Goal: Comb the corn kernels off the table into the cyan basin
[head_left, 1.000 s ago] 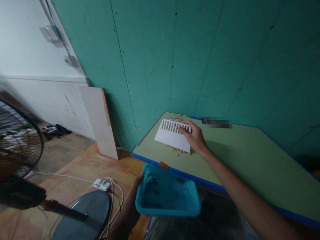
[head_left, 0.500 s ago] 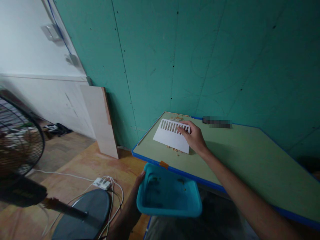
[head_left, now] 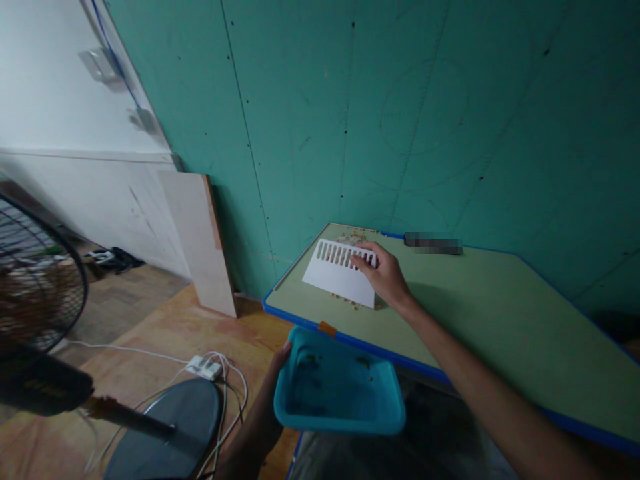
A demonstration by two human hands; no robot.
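My left hand [head_left: 279, 367] is closed on the left side of a turquoise plastic tub [head_left: 340, 425], which it holds tilted just below the table's front edge. A few small bits lie inside the tub. In my right hand [head_left: 385, 272] is a flat white scraper [head_left: 340, 281] with a row of slots along its upper part; thumb and fingers pinch its right end. Its lower edge is down at the table top. Small tan crumbs [head_left: 354, 237] lie behind the scraper, and several more show along its front edge.
The pale green table [head_left: 480, 313] has a blue rim and stands against a green wall. A dark, partly blurred object [head_left: 433, 244] lies at its back edge. To the left are a standing fan [head_left: 37, 287], a power strip [head_left: 203, 367] with cables, and a leaning board [head_left: 200, 243].
The scraper and my right hand have shifted slightly left. My left hand and the tub stay nearly in place.
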